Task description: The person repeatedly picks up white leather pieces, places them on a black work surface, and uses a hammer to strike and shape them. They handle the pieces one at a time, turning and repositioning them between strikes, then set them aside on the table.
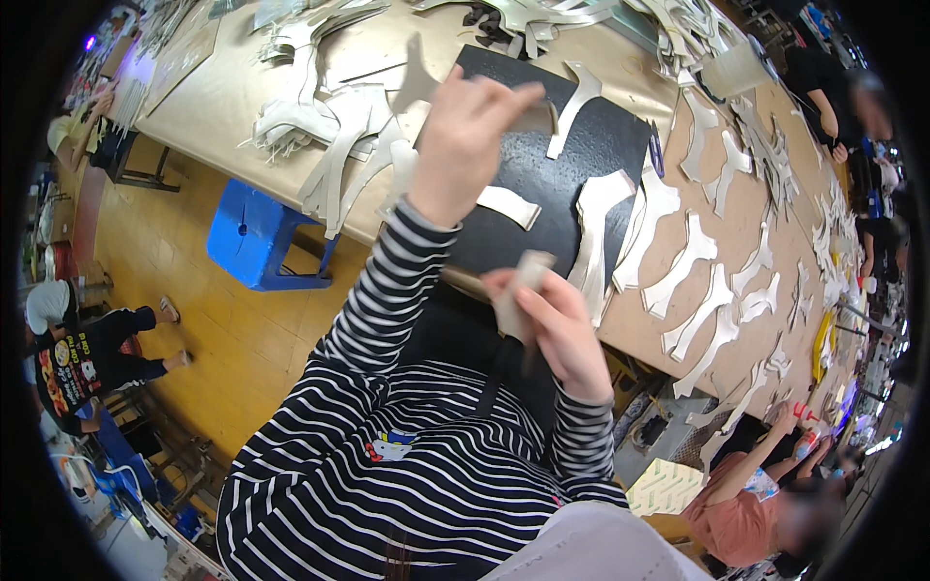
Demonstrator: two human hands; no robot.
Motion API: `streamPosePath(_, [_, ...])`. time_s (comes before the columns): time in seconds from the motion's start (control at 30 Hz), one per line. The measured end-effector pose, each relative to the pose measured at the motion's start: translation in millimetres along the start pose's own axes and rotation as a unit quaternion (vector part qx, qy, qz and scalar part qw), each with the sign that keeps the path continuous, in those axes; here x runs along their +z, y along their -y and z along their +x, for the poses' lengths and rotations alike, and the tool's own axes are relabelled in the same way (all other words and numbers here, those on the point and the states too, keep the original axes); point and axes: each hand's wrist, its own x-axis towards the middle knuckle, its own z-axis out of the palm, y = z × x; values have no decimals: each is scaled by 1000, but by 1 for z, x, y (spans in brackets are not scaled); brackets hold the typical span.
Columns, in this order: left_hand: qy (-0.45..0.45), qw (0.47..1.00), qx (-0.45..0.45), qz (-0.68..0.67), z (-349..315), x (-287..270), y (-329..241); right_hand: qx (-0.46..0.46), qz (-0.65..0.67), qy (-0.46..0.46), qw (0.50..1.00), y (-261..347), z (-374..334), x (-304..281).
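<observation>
My left hand is raised over the black board, its fingers bent and blurred by motion. A blurred pale cut-out piece sticks out beside its knuckles and appears to be held in it. Closer to my body, my right hand pinches a small whitish folded piece between thumb and fingers, just off the board's near edge. On the board lie a curved pale strip, a slim forked piece and a larger stack of forked pieces at the right.
Pale forked pieces are heaped at the left and spread in rows at the right of the brown-covered table. A purple pen-like tool lies by the board. A blue stool stands left of the table. Other people work around.
</observation>
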Motion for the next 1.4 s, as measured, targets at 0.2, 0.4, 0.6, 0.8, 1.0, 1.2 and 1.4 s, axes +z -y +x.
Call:
streamPosePath(0.2, [-38,998,-29,-38,5,-114,-40,-36,35,-41,998,-26,108,0])
streamPosePath(0.4, [115,993,-11,-35,-43,-85,-44,-143,101,-112,978,11,128,1])
streamPosePath(0.6, [229,973,-7,-17,-80,-25,-23,-189,72,-228,952,4,9,-6])
streamPosePath(0.8, [227,973,30,37,-87,1,1,-97,51,-282,953,-18,-6,-3])
streamPosePath(1.0, [209,975,36,73,-82,-14,15,-102,-66,-258,959,-22,17,7])
streamPosePath(1.2, [136,982,-132,15,-100,-11,-11,-102,-166,-251,948,-18,44,5])
streamPosePath(1.4, [105,977,-175,-59,-110,-7,-5,-86,-211,-257,939,-16,60,-4])
